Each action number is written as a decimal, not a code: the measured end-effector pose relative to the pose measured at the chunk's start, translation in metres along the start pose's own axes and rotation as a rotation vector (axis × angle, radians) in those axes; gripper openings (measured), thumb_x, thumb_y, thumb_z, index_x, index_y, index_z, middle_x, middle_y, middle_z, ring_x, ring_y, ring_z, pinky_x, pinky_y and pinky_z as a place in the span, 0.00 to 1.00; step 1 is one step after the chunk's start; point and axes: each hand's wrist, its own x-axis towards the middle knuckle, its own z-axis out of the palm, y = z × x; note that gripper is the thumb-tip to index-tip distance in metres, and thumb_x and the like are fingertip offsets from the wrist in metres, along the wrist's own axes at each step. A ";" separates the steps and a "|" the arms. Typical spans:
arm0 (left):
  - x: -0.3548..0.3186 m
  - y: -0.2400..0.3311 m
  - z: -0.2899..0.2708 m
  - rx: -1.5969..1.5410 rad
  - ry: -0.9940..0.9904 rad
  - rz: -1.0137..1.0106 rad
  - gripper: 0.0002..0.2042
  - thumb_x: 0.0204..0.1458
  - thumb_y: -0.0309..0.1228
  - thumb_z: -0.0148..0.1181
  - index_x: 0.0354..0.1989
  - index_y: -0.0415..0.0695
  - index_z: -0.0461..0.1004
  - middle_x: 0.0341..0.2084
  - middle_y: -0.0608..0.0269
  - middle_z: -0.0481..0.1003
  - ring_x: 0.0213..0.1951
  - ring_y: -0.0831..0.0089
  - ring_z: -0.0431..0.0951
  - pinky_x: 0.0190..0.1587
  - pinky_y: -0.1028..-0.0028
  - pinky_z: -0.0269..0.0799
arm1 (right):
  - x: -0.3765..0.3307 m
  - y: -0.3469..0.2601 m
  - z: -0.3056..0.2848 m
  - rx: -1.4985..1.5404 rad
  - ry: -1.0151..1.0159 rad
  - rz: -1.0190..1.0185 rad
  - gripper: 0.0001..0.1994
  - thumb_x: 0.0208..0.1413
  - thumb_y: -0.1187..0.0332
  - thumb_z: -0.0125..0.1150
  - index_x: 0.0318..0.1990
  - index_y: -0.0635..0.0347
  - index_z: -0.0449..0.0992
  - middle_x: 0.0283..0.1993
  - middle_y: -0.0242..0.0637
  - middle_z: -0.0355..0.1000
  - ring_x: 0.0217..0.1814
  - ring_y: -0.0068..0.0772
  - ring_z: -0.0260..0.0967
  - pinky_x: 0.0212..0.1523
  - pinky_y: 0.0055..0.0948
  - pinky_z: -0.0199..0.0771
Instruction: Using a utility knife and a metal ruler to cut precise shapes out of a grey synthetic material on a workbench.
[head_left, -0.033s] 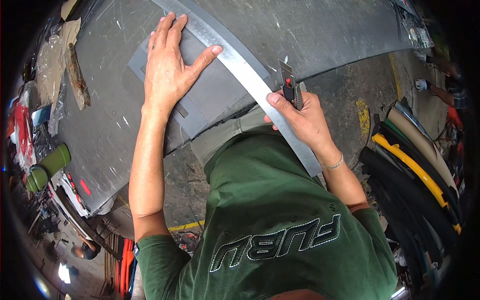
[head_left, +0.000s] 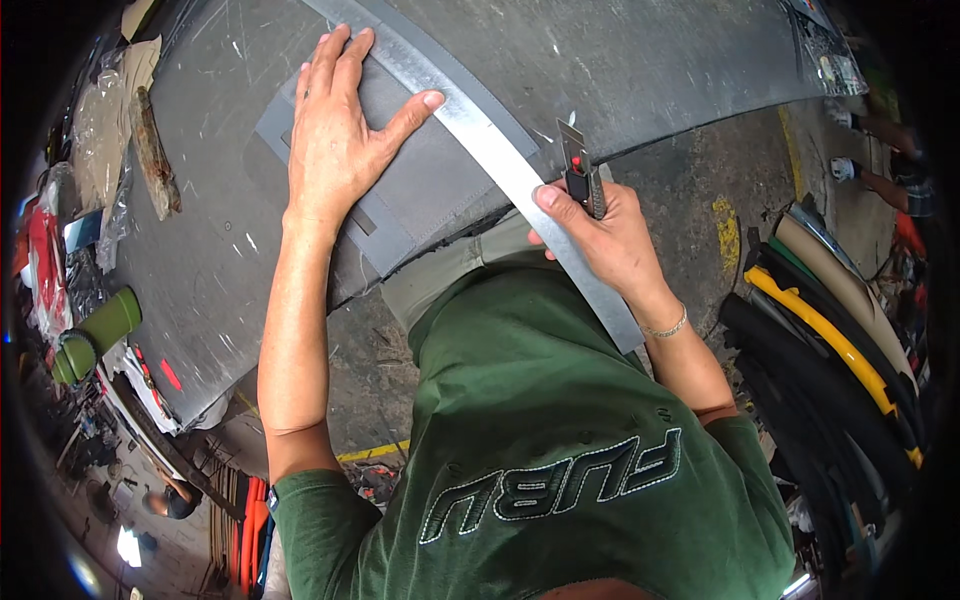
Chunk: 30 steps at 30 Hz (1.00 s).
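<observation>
Clenched around a utility knife (head_left: 578, 165), the right hand (head_left: 600, 235) is gripping the handle with the blade pointing up and away from the person, its tip riding just beside the far edge of a long metal straightedge (head_left: 470, 125). That straightedge is the landmark here: it is running diagonally across a grey sheet of material (head_left: 420, 190), from the upper left, down past the knife, and on under the right wrist toward the lower right. The left hand (head_left: 340, 140) is lying open and flat, grasping nothing, with its palm pressing on the sheet on the near side of the straightedge and its thumb stretching out to touch the metal edge. Both hands are keeping to that same long axis, so the line the blade is following is lying up and to the left of the right hand's grip, toward the left hand, which is the nearer of the two to the uncut stretch. The sheet itself is resting on a large scratched grey worktable (head_left: 200, 260), spreading out on both sides of the straightedge, with its ragged near edge hanging close to the person's body. To the left of the straightedge, well apart from it, a green cylinder (head_left: 95, 335) is lying by the table's edge. To the right of it, dark rolls and a yellow strip (head_left: 830, 340) are sitting on the floor.
</observation>
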 end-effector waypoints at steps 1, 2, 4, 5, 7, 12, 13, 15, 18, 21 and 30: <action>0.000 0.000 0.000 0.000 -0.002 0.000 0.48 0.48 0.65 0.69 0.67 0.38 0.68 0.71 0.41 0.62 0.74 0.49 0.58 0.77 0.53 0.50 | 0.000 -0.001 0.000 -0.013 -0.008 0.009 0.19 0.64 0.55 0.68 0.41 0.67 0.82 0.29 0.37 0.80 0.29 0.23 0.79 0.28 0.26 0.80; 0.000 -0.001 0.000 -0.005 0.002 0.004 0.48 0.48 0.65 0.69 0.67 0.38 0.68 0.71 0.41 0.62 0.74 0.48 0.59 0.77 0.53 0.50 | 0.000 0.000 0.000 -0.013 -0.007 0.011 0.19 0.64 0.55 0.68 0.41 0.67 0.82 0.29 0.37 0.80 0.29 0.23 0.79 0.28 0.26 0.80; 0.000 -0.001 0.001 -0.011 0.005 0.008 0.48 0.47 0.65 0.69 0.67 0.38 0.68 0.70 0.40 0.62 0.73 0.48 0.59 0.77 0.53 0.50 | 0.000 0.002 0.001 0.001 0.010 -0.002 0.19 0.64 0.54 0.68 0.41 0.66 0.82 0.29 0.37 0.80 0.29 0.23 0.79 0.28 0.25 0.79; 0.000 0.000 0.001 -0.009 0.007 0.009 0.48 0.47 0.65 0.69 0.67 0.38 0.68 0.70 0.40 0.62 0.73 0.48 0.59 0.77 0.52 0.50 | 0.000 0.002 0.001 0.002 0.010 -0.001 0.19 0.64 0.54 0.68 0.41 0.66 0.82 0.29 0.37 0.80 0.29 0.23 0.79 0.28 0.25 0.79; 0.001 0.000 0.000 -0.007 0.006 0.010 0.48 0.47 0.66 0.69 0.67 0.38 0.68 0.70 0.40 0.62 0.73 0.48 0.59 0.76 0.52 0.51 | 0.001 0.002 0.000 -0.007 -0.001 0.000 0.19 0.64 0.54 0.68 0.41 0.66 0.82 0.29 0.36 0.80 0.28 0.23 0.79 0.28 0.25 0.79; 0.000 0.001 0.000 -0.015 0.009 0.003 0.48 0.47 0.66 0.69 0.67 0.38 0.68 0.70 0.41 0.62 0.73 0.48 0.60 0.76 0.52 0.52 | 0.001 0.003 -0.001 -0.004 -0.010 0.000 0.18 0.64 0.56 0.68 0.41 0.66 0.82 0.29 0.36 0.80 0.28 0.22 0.78 0.27 0.24 0.79; 0.000 0.000 0.000 -0.015 0.009 0.003 0.48 0.47 0.66 0.69 0.67 0.38 0.68 0.70 0.41 0.62 0.73 0.48 0.60 0.76 0.52 0.52 | 0.001 0.003 -0.001 -0.008 -0.006 -0.005 0.17 0.64 0.56 0.68 0.41 0.65 0.82 0.29 0.36 0.80 0.28 0.22 0.78 0.27 0.24 0.79; 0.000 0.000 0.001 -0.010 0.009 0.009 0.48 0.47 0.65 0.70 0.67 0.38 0.69 0.70 0.41 0.63 0.73 0.47 0.60 0.76 0.52 0.52 | 0.000 0.003 0.000 -0.004 0.003 -0.004 0.17 0.64 0.56 0.68 0.41 0.66 0.82 0.28 0.36 0.80 0.28 0.22 0.78 0.27 0.24 0.78; 0.001 0.001 0.000 -0.029 0.007 0.004 0.47 0.47 0.64 0.70 0.66 0.37 0.69 0.70 0.41 0.63 0.72 0.47 0.60 0.76 0.52 0.52 | 0.000 0.000 0.000 -0.011 0.008 0.004 0.17 0.64 0.56 0.68 0.41 0.66 0.82 0.28 0.36 0.80 0.28 0.22 0.78 0.27 0.24 0.78; 0.002 -0.001 -0.001 -0.012 0.018 0.018 0.47 0.47 0.63 0.71 0.66 0.36 0.69 0.70 0.40 0.63 0.72 0.46 0.60 0.76 0.52 0.52 | 0.000 -0.002 0.000 -0.028 0.003 0.009 0.16 0.64 0.57 0.68 0.41 0.65 0.82 0.28 0.36 0.80 0.28 0.22 0.78 0.28 0.23 0.78; 0.002 0.003 -0.006 -0.021 0.012 0.008 0.46 0.48 0.60 0.72 0.66 0.36 0.68 0.70 0.40 0.62 0.73 0.46 0.59 0.76 0.50 0.50 | 0.001 0.009 0.000 -0.035 0.031 -0.014 0.16 0.65 0.58 0.68 0.39 0.66 0.81 0.28 0.37 0.80 0.28 0.24 0.79 0.28 0.24 0.79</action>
